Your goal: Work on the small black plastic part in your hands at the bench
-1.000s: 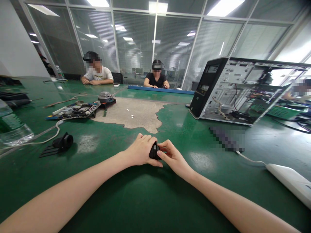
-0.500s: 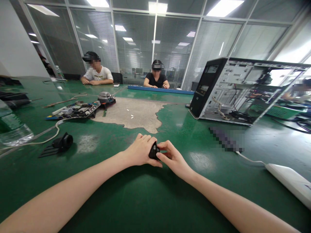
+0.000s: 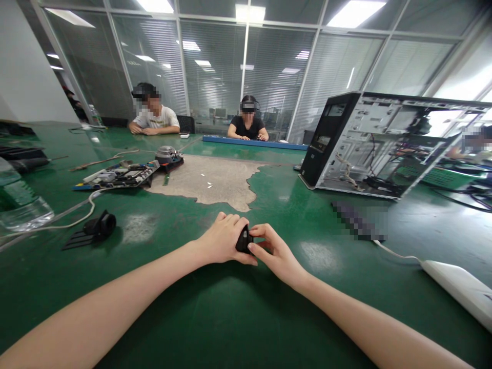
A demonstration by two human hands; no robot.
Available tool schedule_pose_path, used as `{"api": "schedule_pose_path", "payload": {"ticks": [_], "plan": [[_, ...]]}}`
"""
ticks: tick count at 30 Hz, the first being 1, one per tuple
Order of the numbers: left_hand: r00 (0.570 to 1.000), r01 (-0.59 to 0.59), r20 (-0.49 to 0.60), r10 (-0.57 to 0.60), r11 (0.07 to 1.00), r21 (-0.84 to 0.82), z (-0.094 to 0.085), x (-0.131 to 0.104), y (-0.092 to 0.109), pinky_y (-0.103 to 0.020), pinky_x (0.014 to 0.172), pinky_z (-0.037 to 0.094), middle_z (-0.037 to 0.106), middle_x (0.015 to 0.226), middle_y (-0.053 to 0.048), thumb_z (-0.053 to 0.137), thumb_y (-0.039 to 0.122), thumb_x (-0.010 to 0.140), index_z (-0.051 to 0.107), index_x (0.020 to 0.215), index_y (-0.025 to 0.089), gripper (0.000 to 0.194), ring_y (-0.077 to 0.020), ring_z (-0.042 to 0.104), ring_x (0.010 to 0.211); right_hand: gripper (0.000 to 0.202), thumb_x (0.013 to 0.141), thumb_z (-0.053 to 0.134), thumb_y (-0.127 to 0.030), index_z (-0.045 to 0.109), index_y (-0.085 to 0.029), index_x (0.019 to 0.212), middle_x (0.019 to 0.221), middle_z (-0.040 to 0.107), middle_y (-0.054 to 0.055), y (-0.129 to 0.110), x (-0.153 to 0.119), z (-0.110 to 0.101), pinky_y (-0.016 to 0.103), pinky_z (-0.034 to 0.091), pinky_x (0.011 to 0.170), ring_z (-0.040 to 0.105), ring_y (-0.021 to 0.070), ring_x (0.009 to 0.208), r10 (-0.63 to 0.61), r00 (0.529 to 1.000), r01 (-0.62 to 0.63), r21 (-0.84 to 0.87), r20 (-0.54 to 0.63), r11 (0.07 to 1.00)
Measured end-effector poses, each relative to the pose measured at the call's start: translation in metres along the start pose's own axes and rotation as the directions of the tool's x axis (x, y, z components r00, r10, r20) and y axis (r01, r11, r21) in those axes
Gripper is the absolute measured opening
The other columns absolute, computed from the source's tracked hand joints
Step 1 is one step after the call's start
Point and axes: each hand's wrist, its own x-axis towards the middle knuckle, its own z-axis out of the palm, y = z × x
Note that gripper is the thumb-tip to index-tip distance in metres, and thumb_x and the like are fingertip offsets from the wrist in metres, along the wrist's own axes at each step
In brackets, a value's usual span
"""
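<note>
A small black object [image 3: 243,239] with a rounded outline is held at the middle of the view; its exact kind cannot be made out. My left hand [image 3: 225,238] wraps over it from the left, fingers on top and thumb below, hiding much of it. From the right, the thumb and forefinger of my right hand [image 3: 271,251] pinch its right side. To the left on the table lies a black plastic piece [image 3: 100,225] with a round end and flat prongs.
On the green table [image 3: 230,318] stand an opened computer case [image 3: 326,138], a circuit board [image 3: 119,174], a cooling fan [image 3: 169,155] and a water bottle [image 3: 21,200]. A white power strip [image 3: 457,287] lies at right. Two people sit across the table behind a blue bar [image 3: 253,142].
</note>
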Motion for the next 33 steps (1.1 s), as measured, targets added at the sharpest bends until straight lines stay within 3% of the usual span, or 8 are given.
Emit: {"api": "schedule_pose_path", "payload": {"ticks": [9, 17, 27, 33], "plan": [[1.0, -0.001, 0.006, 0.001, 1.0, 0.005, -0.002, 0.001, 0.0011, -0.036, 0.076, 0.03, 0.055, 0.09, -0.008, 0.05, 0.075, 0.056, 0.048, 0.098, 0.014, 0.074, -0.0254, 0.052, 0.084, 0.025, 0.079, 0.054, -0.024, 0.045, -0.022, 0.103, 0.103, 0.052, 0.005, 0.002, -0.0002, 0.0, 0.032, 0.049, 0.075, 0.053, 0.0175, 0.096, 0.102, 0.995, -0.103, 0.027, 0.012, 0.994], [1.0, -0.001, 0.003, 0.001, 1.0, -0.002, 0.0012, 0.0007, -0.0005, -0.037, 0.077, 0.03, 0.055, 0.091, -0.008, 0.051, 0.076, 0.054, 0.047, 0.102, 0.014, 0.078, -0.0259, 0.052, 0.086, 0.012, 0.079, 0.054, -0.022, 0.051, -0.023, 0.091, 0.097, 0.049, 0.002, -0.0005, -0.0015, 0.0, 0.028, 0.049, 0.077, 0.052, 0.0157, 0.093, -0.013, 1.0, 0.013, 0.033, 0.0, 0.999], [1.0, 0.001, 0.0, -0.001, 1.0, 0.008, 0.0012, 0.0011, -0.0003, -0.037, 0.077, 0.03, 0.056, 0.091, -0.008, 0.052, 0.074, 0.055, 0.047, 0.101, 0.015, 0.076, -0.0257, 0.052, 0.086, 0.023, 0.079, 0.054, -0.024, 0.045, -0.022, 0.1, 0.1, 0.052, 0.005, 0.0016, -0.0009, 0.0001, 0.032, 0.049, 0.075, 0.054, 0.0175, 0.094, 0.096, 0.995, -0.097, 0.038, 0.022, 0.995], [1.0, -0.008, -0.006, 0.008, 1.0, 0.009, 0.0001, 0.0004, -0.0001, -0.036, 0.077, 0.03, 0.055, 0.092, -0.009, 0.052, 0.075, 0.055, 0.047, 0.101, 0.014, 0.076, -0.0257, 0.052, 0.086, 0.016, 0.078, 0.055, -0.021, 0.05, -0.022, 0.093, 0.096, 0.05, 0.003, -0.0009, -0.0007, 0.0004, 0.029, 0.049, 0.074, 0.052, 0.0169, 0.093, 0.002, 1.0, -0.002, 0.015, -0.009, 1.0]]}}
